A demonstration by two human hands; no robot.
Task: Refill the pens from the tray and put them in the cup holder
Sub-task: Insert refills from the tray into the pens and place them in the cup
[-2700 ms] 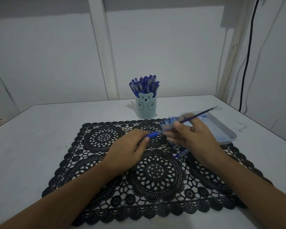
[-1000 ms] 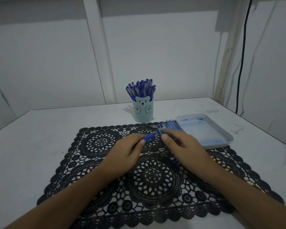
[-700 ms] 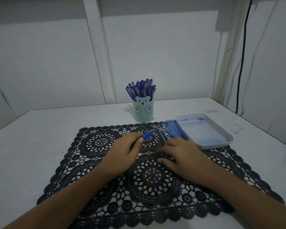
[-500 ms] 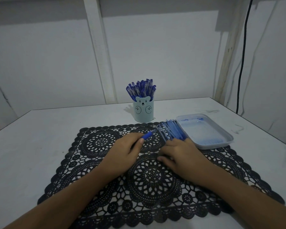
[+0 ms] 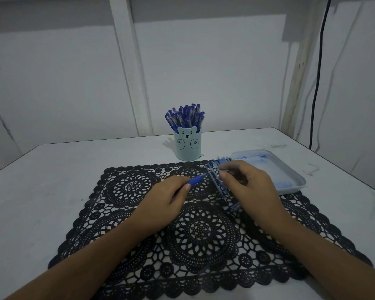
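right hand (image 5: pixel 251 188) lifted off mat (image 5: pixel 128 188), now beside pen (image 5: pixel 196 180).

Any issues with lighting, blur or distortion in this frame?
Head view: dim, bluish light, no glare; cup holder casts a faint shadow leftward; wall post leans, likely wide-angle distortion; pen in the left hand reads sharp.

One view only, head-worn wide-angle, facing forward and down across the bench (image 5: pixel 41 180), left hand (image 5: pixel 162 202) and right hand (image 5: pixel 253 191) close below centre, forearms (image 5: pixel 95 267) entering from the bottom edge, cup holder (image 5: pixel 187 146) mid-distance, wall (image 5: pixel 214 83) behind filling the upper half
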